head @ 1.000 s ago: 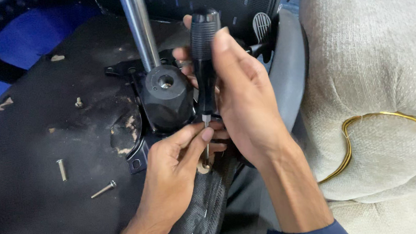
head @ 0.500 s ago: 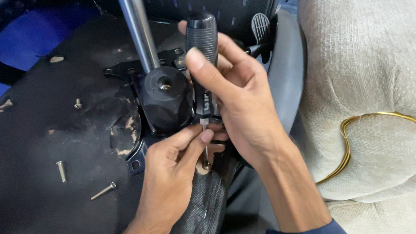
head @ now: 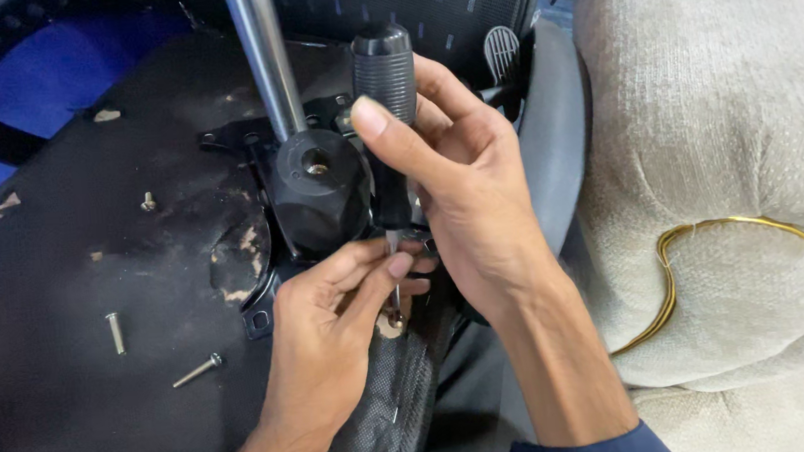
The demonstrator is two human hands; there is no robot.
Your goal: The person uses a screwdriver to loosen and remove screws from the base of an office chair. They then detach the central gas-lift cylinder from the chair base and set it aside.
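Right grip [head: 462, 192] wraps the ribbed black screwdriver handle [head: 382, 68]; left grip [head: 333, 324] pinches its thin steel shaft [head: 394, 280] upright at the chair underside's [head: 85, 263] worn fabric edge. I see two loose smooth bolts [head: 117, 332] lying well left, apart.

My head view, evenly lit, soft daylight, no hard shadows; bright glare streak down the chrome tube [head: 259, 54]; black seat underside [head: 58, 285] dim, detail muddy; cream sofa [head: 704, 132] brightest, weave sharp; I note slight softness at edges
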